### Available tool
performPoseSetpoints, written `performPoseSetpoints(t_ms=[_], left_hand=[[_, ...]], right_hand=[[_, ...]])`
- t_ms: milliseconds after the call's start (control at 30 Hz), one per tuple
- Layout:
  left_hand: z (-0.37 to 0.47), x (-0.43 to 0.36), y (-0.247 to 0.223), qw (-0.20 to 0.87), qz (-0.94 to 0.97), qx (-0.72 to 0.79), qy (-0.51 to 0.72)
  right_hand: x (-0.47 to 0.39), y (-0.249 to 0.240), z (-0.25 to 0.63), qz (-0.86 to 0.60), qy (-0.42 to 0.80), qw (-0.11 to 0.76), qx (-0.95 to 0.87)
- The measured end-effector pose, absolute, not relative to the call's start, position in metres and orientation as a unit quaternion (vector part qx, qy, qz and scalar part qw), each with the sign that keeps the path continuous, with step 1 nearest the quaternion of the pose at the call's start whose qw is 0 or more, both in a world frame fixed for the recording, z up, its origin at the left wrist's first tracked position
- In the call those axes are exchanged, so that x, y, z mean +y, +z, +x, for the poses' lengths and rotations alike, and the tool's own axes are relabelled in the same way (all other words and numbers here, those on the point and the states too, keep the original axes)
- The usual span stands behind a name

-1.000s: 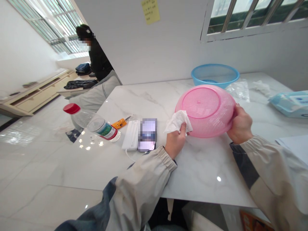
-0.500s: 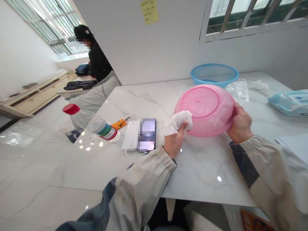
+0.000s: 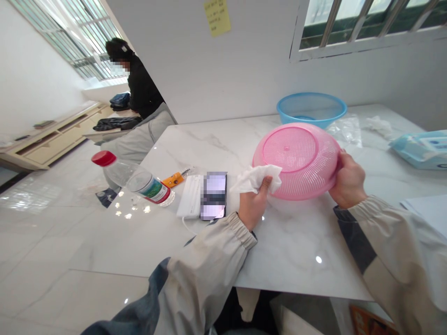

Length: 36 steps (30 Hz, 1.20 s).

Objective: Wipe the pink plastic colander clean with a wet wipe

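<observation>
A pink plastic colander [image 3: 293, 149] is held tilted above the marble-patterned table, its round base facing up toward me. My right hand [image 3: 349, 181] grips its right rim, with the fingertips hidden behind it. My left hand [image 3: 254, 204] is closed on a white wipe [image 3: 258, 177], thumb on top, at the colander's lower left side. Part of the wipe lies against the pink mesh, and its loose end sticks out to the left. The other fingers of my left hand are mostly hidden under the wipe.
Behind the colander stands a blue basin [image 3: 312, 109] beside a clear plastic bag [image 3: 347, 131]. A blue wipes pack [image 3: 421, 150] lies at right. Left are a phone [image 3: 213, 195], a white power bank [image 3: 189, 197] and a red-capped bottle [image 3: 139, 184]. A person [image 3: 139, 81] is at far left.
The wipe has shifted slightly and spread flatter over the left hand. The colander has tilted very slightly; my right hand stays on its rim.
</observation>
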<state>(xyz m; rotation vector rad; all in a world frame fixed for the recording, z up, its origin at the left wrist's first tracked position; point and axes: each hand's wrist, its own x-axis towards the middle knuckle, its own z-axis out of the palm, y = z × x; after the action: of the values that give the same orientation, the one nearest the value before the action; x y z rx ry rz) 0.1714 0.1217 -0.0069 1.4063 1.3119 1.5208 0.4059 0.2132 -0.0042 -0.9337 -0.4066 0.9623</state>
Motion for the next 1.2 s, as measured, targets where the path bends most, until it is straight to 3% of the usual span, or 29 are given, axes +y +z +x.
performPoseSetpoints(t_ms=[533,700,1033,1200], left_hand=[[0.172,0.121,-0.004,0.321,0.550,0.496,0.590],[0.171,0.121,0.003,0.258,0.544,0.522,0.604],[0.167,0.117,0.009,0.189,0.597,0.533,0.568],[0.169,0.116,0.007,0.209,0.583,0.535,0.575]], right_hand=[[0.212,-0.003,0.402,-0.424,0.453,0.760,-0.193],[0.210,-0.002,0.400,-0.420,0.473,0.749,-0.196],[0.201,0.003,0.395,-0.473,0.559,0.633,-0.253],[0.199,0.005,0.396,-0.499,0.559,0.599,-0.282]])
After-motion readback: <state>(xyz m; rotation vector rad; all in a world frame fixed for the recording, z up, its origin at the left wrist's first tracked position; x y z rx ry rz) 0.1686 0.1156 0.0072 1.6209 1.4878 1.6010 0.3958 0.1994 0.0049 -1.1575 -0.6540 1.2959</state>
